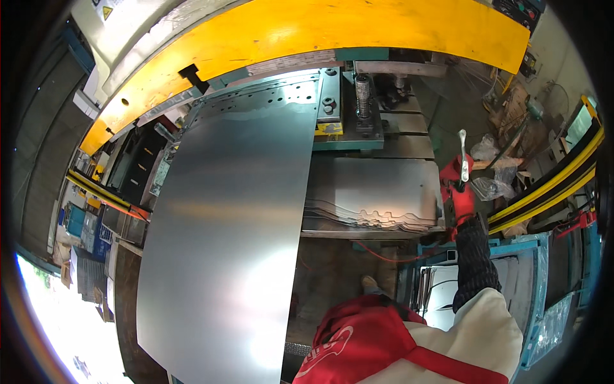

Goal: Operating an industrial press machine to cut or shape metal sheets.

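My right hand [456, 195], in a red glove, is at the right end of the press bed. Its fingers are curled around the lower end of a silver wrench-like handle [464, 157], which stands up above the glove. Just left of that hand lies a stack of thin metal plates [377, 185] with wavy cut front edges. A large, smooth metal sheet [224, 224] stretches from the press toward me, with rows of punched holes along its far end. My left hand does not show.
The press's yellow beam [332, 29] arches across the top. Beside the sheet stand a bolted die block [329, 96] and a spring-wrapped post [363, 99]. Yellow-black guards [550, 185] curve at the right. A blue-framed bin [534, 275] holds metal pieces near my right arm.
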### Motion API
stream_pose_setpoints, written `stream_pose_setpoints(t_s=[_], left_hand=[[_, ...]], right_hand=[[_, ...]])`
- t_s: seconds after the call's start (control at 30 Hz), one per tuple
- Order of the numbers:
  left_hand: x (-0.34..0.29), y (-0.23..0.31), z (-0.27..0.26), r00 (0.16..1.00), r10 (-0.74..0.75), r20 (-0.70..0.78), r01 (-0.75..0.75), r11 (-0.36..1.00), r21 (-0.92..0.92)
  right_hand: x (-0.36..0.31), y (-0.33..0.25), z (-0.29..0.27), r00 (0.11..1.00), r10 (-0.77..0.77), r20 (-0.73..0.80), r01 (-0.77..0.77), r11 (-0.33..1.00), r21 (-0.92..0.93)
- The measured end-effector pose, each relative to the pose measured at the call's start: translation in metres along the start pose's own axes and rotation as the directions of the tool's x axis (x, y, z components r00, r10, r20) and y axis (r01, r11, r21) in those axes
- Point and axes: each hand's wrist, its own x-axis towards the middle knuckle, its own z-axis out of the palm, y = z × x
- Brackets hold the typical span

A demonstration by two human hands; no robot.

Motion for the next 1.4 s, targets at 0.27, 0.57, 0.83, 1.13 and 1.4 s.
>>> stream_pose_setpoints(t_s=[0.27, 0.57, 0.83, 1.13, 1.4], left_hand=[[-0.005, 0.036, -0.038, 0.940, -0.309, 0.144, 0.341, 0.875, -0.344], [-0.001, 0.060, -0.033, 0.923, -0.169, 0.345, 0.368, 0.645, -0.670], [0.024, 0.069, -0.068, 0.821, -0.266, 0.505, 0.482, -0.150, -0.863], [0.063, 0.144, -0.069, 0.883, -0.261, 0.390, 0.276, -0.384, -0.881], [0.076, 0.214, -0.061, 0.898, -0.154, 0.411, 0.301, -0.465, -0.832]], right_hand=[[-0.117, -0.150, 0.023, 0.941, 0.064, 0.333, -0.211, 0.880, 0.426], [-0.269, -0.264, 0.121, 0.773, -0.233, 0.590, -0.411, 0.524, 0.746], [-0.244, -0.326, 0.093, 0.621, -0.284, 0.731, -0.616, 0.400, 0.679], [-0.157, -0.298, 0.153, 0.593, -0.323, 0.737, -0.656, 0.337, 0.675], [-0.172, -0.273, 0.115, 0.423, -0.193, 0.885, -0.855, 0.237, 0.461]])
